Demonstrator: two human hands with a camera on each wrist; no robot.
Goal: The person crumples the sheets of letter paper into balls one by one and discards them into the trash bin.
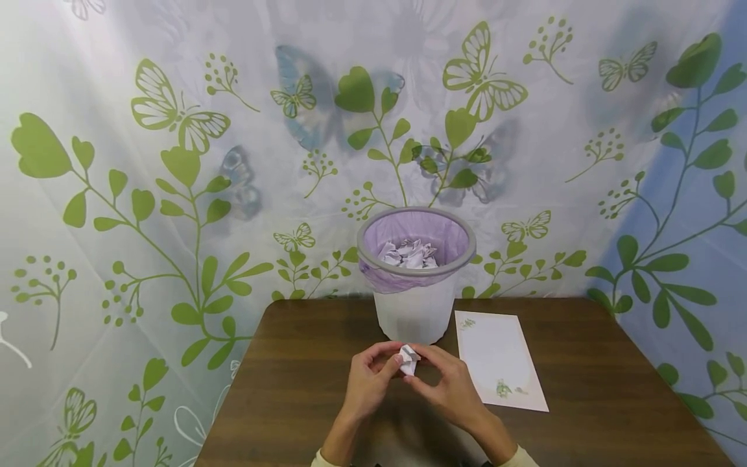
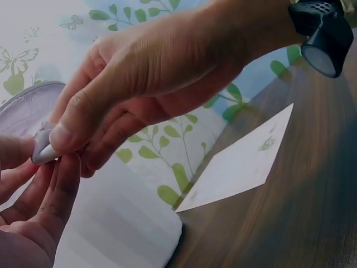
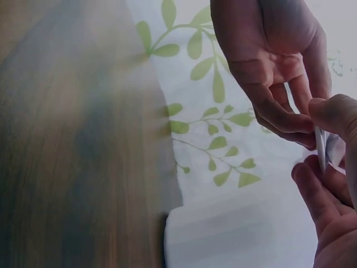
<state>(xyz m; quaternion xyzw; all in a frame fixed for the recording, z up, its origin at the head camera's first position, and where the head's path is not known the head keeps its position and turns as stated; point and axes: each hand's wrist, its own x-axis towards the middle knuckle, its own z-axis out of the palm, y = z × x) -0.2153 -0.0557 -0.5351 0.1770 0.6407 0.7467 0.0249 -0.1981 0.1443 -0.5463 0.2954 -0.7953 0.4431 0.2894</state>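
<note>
Both hands meet over the table, just in front of the bin, in the head view. Between their fingertips is a small crumpled piece of white paper [image 1: 409, 360], folded with angular edges. My left hand [image 1: 366, 384] pinches its left side with thumb and fingers. On the other side my right hand [image 1: 454, 390] holds it, thumb below and fingers above. The left wrist view shows the paper [image 2: 43, 146] partly covered by the fingers. Only a thin edge of the paper [image 3: 321, 148] shows in the right wrist view.
Behind the hands stands a white bin [image 1: 411, 314] with a grey rim and purple liner, holding several crumpled papers [image 1: 410, 254]. A flat sheet of stationery [image 1: 496, 357] lies right of it on the dark wooden table [image 1: 589, 383]. A patterned curtain [image 1: 327, 214] hangs behind.
</note>
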